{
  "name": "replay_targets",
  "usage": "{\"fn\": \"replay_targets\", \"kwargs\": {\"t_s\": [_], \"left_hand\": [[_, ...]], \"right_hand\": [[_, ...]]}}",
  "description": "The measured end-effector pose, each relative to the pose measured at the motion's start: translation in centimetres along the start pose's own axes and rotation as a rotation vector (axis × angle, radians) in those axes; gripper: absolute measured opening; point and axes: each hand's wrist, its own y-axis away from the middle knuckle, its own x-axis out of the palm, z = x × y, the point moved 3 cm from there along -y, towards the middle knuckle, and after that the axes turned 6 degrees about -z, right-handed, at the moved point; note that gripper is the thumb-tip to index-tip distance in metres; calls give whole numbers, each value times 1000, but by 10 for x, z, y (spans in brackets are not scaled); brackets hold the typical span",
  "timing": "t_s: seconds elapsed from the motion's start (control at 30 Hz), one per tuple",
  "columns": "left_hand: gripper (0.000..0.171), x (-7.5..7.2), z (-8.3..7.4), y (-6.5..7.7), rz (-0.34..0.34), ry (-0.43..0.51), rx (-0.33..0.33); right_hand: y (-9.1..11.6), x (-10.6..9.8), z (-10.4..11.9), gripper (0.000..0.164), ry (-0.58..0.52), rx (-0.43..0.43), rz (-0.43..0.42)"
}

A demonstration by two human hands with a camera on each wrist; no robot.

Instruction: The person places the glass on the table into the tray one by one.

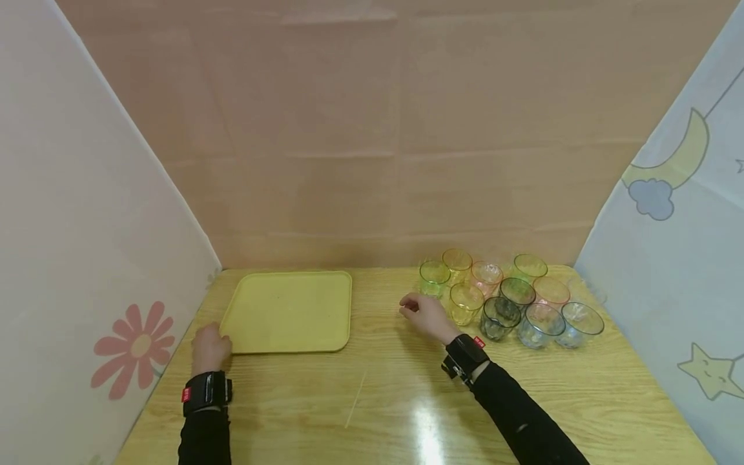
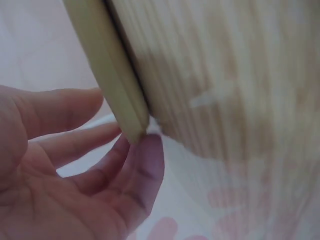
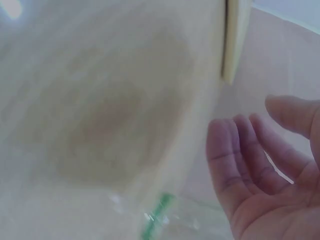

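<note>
A yellow rectangular tray lies flat on the table at the left. My left hand holds its near left corner. In the left wrist view, the thumb of the left hand is at the upper side of the tray's rim, and the curled fingers meet the corner. My right hand is held above the table, left of the glasses, its fingers loosely bent. Nothing is between the thumb and fingers of the right hand. Nearest to it are a green glass and a yellow glass.
Several tinted glasses stand close together at the right, among them a dark grey glass, a pink glass and a bluish glass. Paper-covered walls border the wooden table at the back, left and right.
</note>
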Motion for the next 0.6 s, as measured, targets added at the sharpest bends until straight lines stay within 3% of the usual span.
{"fn": "replay_targets", "kwargs": {"t_s": [0.17,0.33,0.6], "left_hand": [[51,-5,12,-3,74,33,0],[50,-9,18,-5,117,38,-39],[46,-10,23,-9,135,48,-76]], "right_hand": [[-5,-25,1,18,97,-14,-115],[-10,-46,-3,21,321,-21,-234],[-16,-58,-16,27,451,14,-272]]}}
